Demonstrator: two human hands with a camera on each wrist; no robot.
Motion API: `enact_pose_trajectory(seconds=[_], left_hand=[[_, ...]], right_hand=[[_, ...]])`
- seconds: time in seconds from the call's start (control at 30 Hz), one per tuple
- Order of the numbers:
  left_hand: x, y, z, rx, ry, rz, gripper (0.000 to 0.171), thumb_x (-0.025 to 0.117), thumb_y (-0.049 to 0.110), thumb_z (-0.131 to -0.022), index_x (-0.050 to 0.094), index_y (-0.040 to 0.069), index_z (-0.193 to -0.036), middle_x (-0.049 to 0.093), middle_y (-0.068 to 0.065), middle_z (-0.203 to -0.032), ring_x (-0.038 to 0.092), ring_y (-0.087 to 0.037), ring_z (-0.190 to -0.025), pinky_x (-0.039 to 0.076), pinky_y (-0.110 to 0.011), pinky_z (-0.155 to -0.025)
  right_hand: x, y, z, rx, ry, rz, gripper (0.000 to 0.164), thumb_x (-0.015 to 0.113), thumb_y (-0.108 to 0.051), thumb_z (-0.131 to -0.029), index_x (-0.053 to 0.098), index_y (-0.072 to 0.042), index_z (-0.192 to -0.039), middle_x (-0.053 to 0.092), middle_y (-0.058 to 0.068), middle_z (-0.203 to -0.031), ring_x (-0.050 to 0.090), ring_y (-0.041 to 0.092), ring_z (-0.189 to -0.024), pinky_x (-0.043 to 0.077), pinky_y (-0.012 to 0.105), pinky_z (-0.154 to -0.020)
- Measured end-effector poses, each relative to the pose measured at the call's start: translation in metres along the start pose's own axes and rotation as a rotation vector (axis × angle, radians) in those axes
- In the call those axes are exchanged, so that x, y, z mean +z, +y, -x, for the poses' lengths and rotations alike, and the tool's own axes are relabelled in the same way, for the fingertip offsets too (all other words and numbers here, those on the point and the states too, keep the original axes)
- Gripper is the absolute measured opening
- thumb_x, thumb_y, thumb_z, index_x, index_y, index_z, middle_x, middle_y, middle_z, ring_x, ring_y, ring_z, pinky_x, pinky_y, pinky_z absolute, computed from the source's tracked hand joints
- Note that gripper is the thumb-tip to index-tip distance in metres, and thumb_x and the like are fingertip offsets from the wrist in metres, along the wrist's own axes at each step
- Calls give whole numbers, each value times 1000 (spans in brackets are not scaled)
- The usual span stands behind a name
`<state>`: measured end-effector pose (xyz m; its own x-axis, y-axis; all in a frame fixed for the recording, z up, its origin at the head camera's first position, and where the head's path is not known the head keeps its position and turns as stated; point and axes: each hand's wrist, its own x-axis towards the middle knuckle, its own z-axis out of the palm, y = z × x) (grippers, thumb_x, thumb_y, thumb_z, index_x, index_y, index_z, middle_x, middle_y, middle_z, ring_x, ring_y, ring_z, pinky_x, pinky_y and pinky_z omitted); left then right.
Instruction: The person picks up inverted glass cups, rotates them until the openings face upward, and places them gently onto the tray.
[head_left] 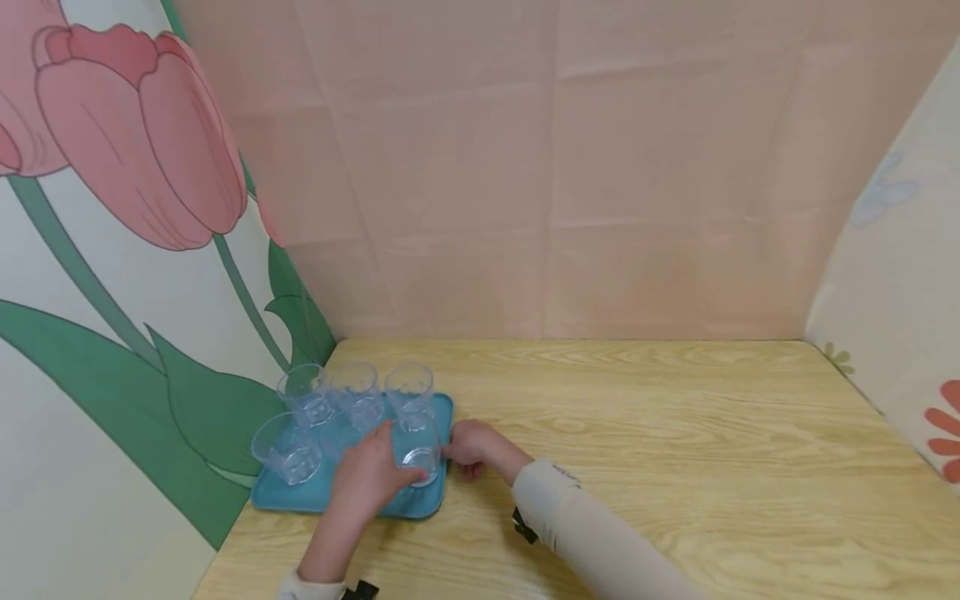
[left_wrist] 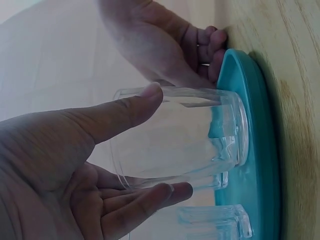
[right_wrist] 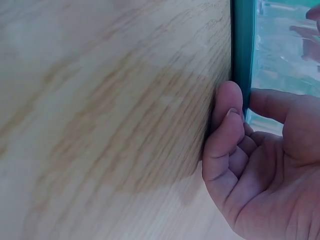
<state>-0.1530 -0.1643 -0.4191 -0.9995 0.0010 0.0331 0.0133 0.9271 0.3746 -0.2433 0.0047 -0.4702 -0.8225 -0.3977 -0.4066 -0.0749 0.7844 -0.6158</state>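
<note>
A blue tray [head_left: 288, 500] lies at the left of the table, with several clear cups on it. My left hand [head_left: 367, 475] reaches over its front and holds the front right cup [head_left: 422, 457]. In the left wrist view, the thumb lies along one side of that cup [left_wrist: 175, 135] and the fingers along the other; its base is at the tray. My right hand [head_left: 474, 443] is at the tray's right side. The right wrist view shows its thumb over the tray's edge [right_wrist: 242, 45] and its curled fingers against the outside, pinching the rim.
Other clear cups stand on the tray: a front left cup [head_left: 288, 450] and a back row including a back right cup [head_left: 410, 396]. A tulip-patterned wall panel [head_left: 142, 333] rises close to the tray's left. A pink sheet [head_left: 600, 167] stands behind the wooden table [head_left: 637, 450].
</note>
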Motion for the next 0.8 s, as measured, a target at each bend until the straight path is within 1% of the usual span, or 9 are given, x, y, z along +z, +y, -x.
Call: enact_pose_trajectory(seconds=[0.13,0.3,0.43,0.53,0.6,0.67,0.7,0.73,0.8], left_hand=[[0,1,1,-9,9,-10,100,90,45,-74,45,-13,-142,59,-30,-134,62,-47,-112,53,-57,-90],[1,2,3,-20,42,-34,100,90,46,-74,46,-11,-143,63,-30,-129,65,-47,-105,55,-56,-83],[2,3,4,-12,78,-89,100,89,49,-73,47,-9,-143,63,-29,-129,67,-47,-100,57,-55,-79],[2,7,7,-9,104,-137,102,89,52,-71,48,-9,-142,61,-29,-129,67,-46,-92,58,-53,-73],[1,13,10,-3,134,-189,104,89,55,-69,49,-8,-142,60,-28,-128,67,-43,-90,58,-51,-68],[0,24,13,28,176,-223,104,89,57,-68,51,-6,-141,59,-26,-126,66,-40,-95,58,-49,-67],[0,31,15,51,194,-234,102,88,57,-68,52,-5,-140,60,-24,-123,66,-38,-96,58,-47,-66],[0,39,15,81,207,-249,99,87,58,-70,53,-4,-139,60,-23,-123,65,-37,-101,58,-46,-68],[1,57,14,157,218,-258,88,83,57,-77,55,-1,-138,61,-18,-120,62,-34,-108,58,-44,-73]], right_hand=[[1,-1,-1,6,-10,-10,39,61,-26,-102,64,0,-73,60,7,-54,59,18,-47,49,28,-45],[2,-2,-1,6,-9,-1,40,62,-27,-102,64,-1,-73,60,7,-55,59,18,-47,50,28,-46],[1,-4,0,1,-8,4,39,61,-27,-102,65,0,-73,60,7,-56,60,18,-48,50,28,-47],[0,-3,2,-7,-11,-5,39,61,-27,-102,65,-1,-74,61,7,-56,60,18,-49,50,29,-48],[-1,-1,5,-25,-3,-9,38,61,-28,-102,64,-2,-75,61,7,-55,60,17,-48,51,29,-47],[-4,4,9,-47,7,-13,35,63,-28,-101,65,-2,-77,62,7,-57,61,17,-49,53,30,-49],[-6,8,12,-59,16,-12,33,63,-28,-100,65,-2,-79,63,7,-59,62,17,-50,54,30,-50],[-10,12,17,-73,26,-10,30,63,-28,-100,66,-3,-83,64,7,-61,64,18,-53,55,30,-52],[-21,20,27,-106,65,13,25,64,-27,-100,67,-3,-91,67,7,-72,65,18,-63,56,32,-60]])
